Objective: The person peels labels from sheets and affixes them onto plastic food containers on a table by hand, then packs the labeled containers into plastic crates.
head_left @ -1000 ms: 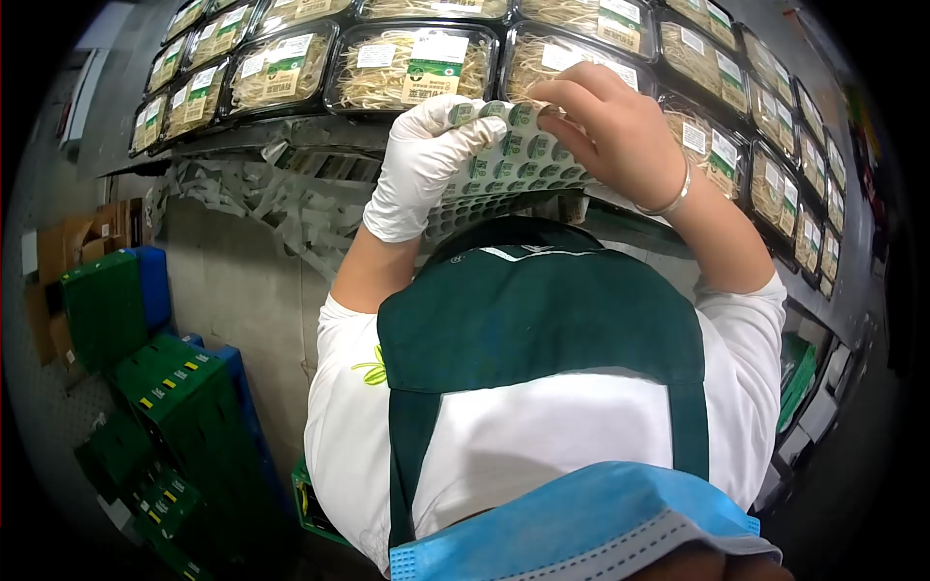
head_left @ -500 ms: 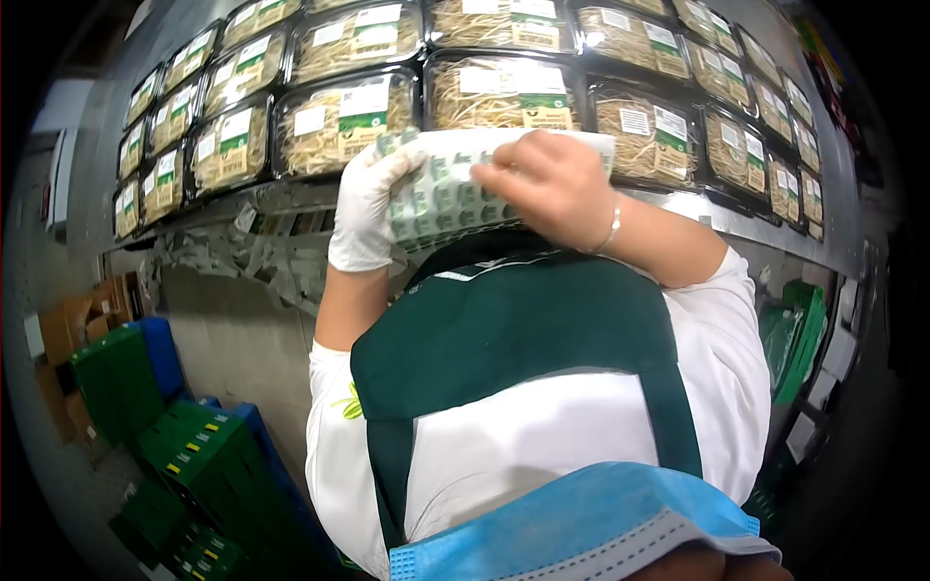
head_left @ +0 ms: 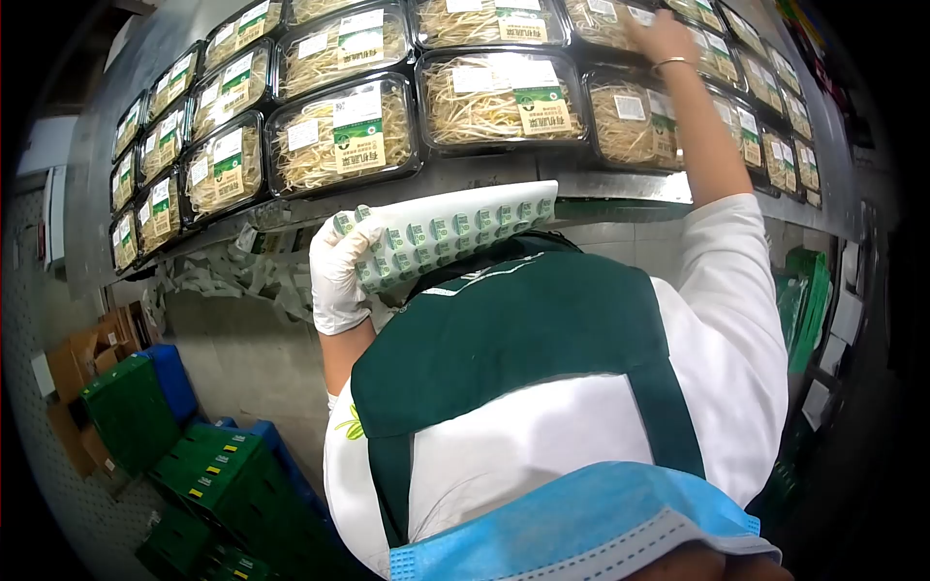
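My left hand [head_left: 341,276], in a white glove, grips the left end of a white sheet of small green stickers [head_left: 460,232] in front of my apron. My bare right hand [head_left: 665,41], with a bracelet at the wrist, reaches over a clear-lidded black tray of bean sprouts [head_left: 603,27] in the second row. Its fingers are at that pack's label; blur hides whether anything is between them. Nearest the sheet stands another bean sprout pack [head_left: 504,97] with white and green labels.
Rows of bean sprout packs [head_left: 341,136] cover the metal table [head_left: 446,179]. Strips of torn backing paper [head_left: 257,276] hang below its front edge. Green crates [head_left: 218,470] and cardboard boxes [head_left: 82,363] stand at lower left. More green crates [head_left: 804,300] are at right.
My right hand has left the sticker sheet and moved forward and right, over a second-row pack. My left hand has come down and slightly left with the sheet.
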A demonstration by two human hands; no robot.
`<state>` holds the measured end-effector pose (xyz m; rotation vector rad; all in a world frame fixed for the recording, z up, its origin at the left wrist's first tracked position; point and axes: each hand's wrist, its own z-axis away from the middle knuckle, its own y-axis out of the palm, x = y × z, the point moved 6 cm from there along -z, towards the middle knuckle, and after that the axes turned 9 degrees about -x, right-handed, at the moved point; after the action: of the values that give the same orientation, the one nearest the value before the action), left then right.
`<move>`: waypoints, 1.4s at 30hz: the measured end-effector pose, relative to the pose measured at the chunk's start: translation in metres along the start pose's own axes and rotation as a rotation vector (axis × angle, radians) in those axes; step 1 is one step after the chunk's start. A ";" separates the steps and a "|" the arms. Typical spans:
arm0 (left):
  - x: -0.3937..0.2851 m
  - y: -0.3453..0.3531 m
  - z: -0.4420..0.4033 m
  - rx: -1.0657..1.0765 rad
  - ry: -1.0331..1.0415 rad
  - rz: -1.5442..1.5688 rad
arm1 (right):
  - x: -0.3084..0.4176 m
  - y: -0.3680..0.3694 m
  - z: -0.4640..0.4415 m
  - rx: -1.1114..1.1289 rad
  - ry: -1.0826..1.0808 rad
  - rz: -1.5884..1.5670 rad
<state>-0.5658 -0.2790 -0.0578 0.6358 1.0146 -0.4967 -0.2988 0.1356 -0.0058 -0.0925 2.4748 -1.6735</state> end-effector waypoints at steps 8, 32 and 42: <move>0.010 -0.047 -0.002 -0.043 0.023 0.007 | -0.036 -0.019 0.123 -0.008 0.014 -0.948; 0.016 -0.166 0.035 -0.112 0.004 0.168 | 0.145 -0.068 0.161 -0.175 -0.373 -0.068; 0.011 -0.151 0.036 -0.119 0.049 0.040 | 0.201 -0.021 0.059 -0.181 -0.354 -0.728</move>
<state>-0.6365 -0.4131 -0.0926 0.5627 1.0675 -0.3840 -0.4882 0.0462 -0.0257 -1.3193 2.4344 -1.4338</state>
